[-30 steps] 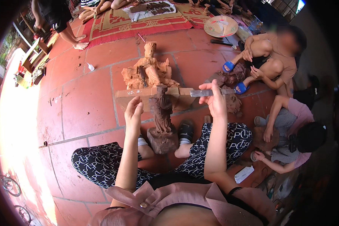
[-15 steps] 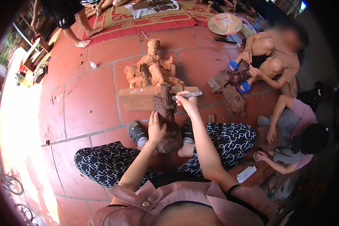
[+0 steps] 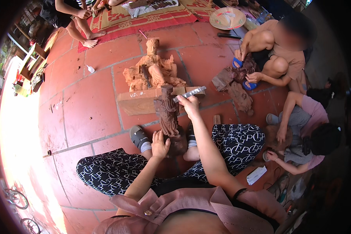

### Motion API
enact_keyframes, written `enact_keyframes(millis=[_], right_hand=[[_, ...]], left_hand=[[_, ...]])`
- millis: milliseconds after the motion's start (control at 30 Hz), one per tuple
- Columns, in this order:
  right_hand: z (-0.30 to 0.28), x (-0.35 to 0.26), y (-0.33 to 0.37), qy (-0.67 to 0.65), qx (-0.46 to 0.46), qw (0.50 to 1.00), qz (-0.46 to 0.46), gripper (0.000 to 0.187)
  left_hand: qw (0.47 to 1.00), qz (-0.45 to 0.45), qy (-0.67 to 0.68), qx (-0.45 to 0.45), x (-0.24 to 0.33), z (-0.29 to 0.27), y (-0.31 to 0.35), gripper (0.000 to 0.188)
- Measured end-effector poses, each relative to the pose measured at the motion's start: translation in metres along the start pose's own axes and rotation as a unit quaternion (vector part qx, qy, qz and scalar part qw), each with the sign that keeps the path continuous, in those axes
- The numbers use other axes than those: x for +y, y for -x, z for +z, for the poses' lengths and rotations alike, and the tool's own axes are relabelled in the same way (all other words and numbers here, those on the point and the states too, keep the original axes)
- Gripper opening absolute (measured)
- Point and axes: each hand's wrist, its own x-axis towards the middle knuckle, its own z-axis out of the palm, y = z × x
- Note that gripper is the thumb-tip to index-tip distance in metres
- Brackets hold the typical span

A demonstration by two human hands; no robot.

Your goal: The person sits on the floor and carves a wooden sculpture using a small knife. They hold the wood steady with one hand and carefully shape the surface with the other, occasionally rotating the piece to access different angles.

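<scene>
Floor (image 3: pixel 82 109) of red tiles carries an orange carved figure (image 3: pixel 156 72) and, in front of it, a smaller dark statuette (image 3: pixel 169 117), upright between the person's feet (image 3: pixel 139 137). Farther off to the right, a shallow round woven container (image 3: pixel 215 20) holds pale, indistinct pieces (image 3: pixel 227 16). The left hand's (image 3: pixel 160 146) grip is unfolded, fingers extended at the statuette's base; contact is unclear. The right hand's (image 3: pixel 190 106) grip is clamped on a flat grey tool (image 3: pixel 192 93) beside the statuette's upper part.
</scene>
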Motion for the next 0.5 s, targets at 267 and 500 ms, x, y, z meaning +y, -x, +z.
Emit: enact_keyframes(millis=[267,500], right_hand=[[0.001,0.004,-0.003,0.062,-0.022,0.998,-0.019,0.014],[-0.004,-0.004,-0.012,0.054,-0.084,0.995,0.017,0.013]], left_hand=[[0.999,0.032,0.014,0.016,-0.003,0.002,-0.004,0.063],[0.999,0.036,0.023,0.008,-0.005,0.0,0.0,0.063]])
